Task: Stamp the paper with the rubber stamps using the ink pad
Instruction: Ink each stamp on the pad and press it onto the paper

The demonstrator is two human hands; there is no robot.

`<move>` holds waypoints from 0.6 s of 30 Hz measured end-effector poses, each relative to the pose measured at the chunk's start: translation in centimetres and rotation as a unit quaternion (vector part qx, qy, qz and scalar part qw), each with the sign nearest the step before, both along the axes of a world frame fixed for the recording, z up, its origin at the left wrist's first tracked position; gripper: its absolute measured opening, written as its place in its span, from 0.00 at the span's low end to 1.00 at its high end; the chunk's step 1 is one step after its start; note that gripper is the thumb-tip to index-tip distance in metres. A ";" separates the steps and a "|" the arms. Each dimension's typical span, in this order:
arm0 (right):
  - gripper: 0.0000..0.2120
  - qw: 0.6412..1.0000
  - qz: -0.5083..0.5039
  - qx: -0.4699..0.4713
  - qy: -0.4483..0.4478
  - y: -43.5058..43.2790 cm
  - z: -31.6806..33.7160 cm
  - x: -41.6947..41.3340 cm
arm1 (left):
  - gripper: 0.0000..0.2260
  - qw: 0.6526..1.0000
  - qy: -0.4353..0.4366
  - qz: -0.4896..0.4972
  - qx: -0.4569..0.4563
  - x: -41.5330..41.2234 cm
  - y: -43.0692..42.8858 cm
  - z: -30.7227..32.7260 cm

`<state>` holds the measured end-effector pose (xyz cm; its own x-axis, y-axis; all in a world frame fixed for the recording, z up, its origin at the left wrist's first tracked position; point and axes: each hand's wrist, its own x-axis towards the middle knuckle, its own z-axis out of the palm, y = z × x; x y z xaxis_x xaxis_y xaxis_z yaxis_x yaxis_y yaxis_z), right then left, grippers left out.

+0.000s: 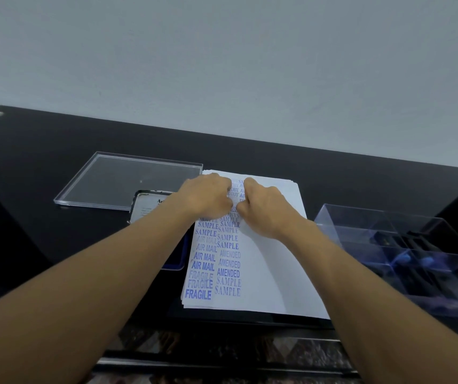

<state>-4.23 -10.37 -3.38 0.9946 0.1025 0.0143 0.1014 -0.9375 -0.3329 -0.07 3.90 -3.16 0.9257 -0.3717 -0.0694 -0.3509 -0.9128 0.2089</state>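
Observation:
A stack of white paper (pixel 264 261) lies in the middle of the black table, with blue prints down its left side reading SAMPLE, AIR MAIL, AMENDED and FRAGILE. My left hand (pixel 208 198) and my right hand (pixel 264 209) meet knuckle to knuckle on the upper part of the top sheet. Their fingers are curled under, and anything between them is hidden. No stamp shows in either hand. The blue ink pad (pixel 176 259) sits at the paper's left edge, partly under my left forearm, and its open labelled lid (pixel 147 207) lies behind it.
A clear plastic lid (pixel 117 180) lies flat at the back left. A clear plastic box (pixel 388 245) on the right holds several dark stamps with blue handles. The black table (pixel 42 217) ends at a grey wall behind. Its near edge runs under my forearms.

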 end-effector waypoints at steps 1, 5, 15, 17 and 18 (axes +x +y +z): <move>0.08 1.000 -0.003 0.003 0.010 -0.1 0.2 0.2 | 0.17 1.000 -0.001 0.001 0.000 0.0 0.0 0.0; 0.13 0.999 -0.008 0.004 0.048 -0.2 1.1 1.2 | 0.18 1.000 -0.003 0.002 -0.002 0.0 0.0 -0.2; 0.11 0.999 -0.017 0.013 0.025 0.1 0.7 0.1 | 0.18 1.000 0.004 0.003 -0.006 -0.1 0.1 0.0; 0.07 1.000 -0.017 0.008 0.009 0.3 0.4 -0.3 | 0.18 1.000 0.004 0.003 -0.005 -0.1 0.0 0.0; 0.06 1.000 -0.016 0.006 0.001 0.4 0.3 -0.5 | 0.18 1.000 0.002 0.003 -0.004 0.0 0.0 0.0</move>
<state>-4.69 -10.00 -3.12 0.9975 0.0700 0.0126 0.0700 -0.9363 -0.3441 -0.09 3.94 -3.18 0.9273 -0.3676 -0.0706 -0.3452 -0.9127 0.2186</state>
